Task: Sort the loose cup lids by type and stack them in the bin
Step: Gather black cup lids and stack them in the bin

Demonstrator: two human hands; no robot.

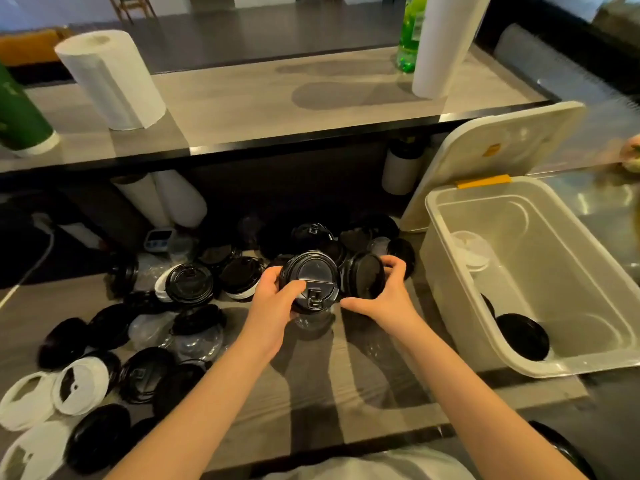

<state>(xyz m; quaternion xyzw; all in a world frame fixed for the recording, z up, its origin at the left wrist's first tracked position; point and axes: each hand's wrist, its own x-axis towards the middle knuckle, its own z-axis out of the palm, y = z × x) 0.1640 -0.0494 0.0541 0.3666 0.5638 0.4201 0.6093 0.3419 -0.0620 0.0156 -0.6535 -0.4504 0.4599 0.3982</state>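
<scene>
Progress check: barely started, I'd say. At the far left of the desk [346,393] there's a bunch of white lids [81,384] lying loose, mixed in with black lids [100,441]. A few clear lids [197,341] sit in the middle of the mess (really hard to pick out against the wood, so no idea how many). More black ones are heaped at the back under the shelf, where it's too dark to count them or tell the types apart.

Middle of the shot: the left hand [273,296] is wrapped round a black flip-tab lid [309,277], thumb on top, low over the desk. It might be the top of a small stack, but the hand covers the side, so I can't tell. Something clear sits right under it, too murky to name. The right hand [384,292] pinches a second black lid [363,275] by its rim, tilted on edge, just beside the first. My guess is they're about to be nested.

On the right, the bin [588,368] stands open with its cover [485,157] leaning up behind it. Inside there's a pale stack [472,249] at the far end (white or clear, can't say). A black stack [523,336] sits at the near end, partly hidden by the bin's wall. So two types are started and nearly everything is left to sort. There's also a blurry something at the far right edge, cut off by the frame.
</scene>
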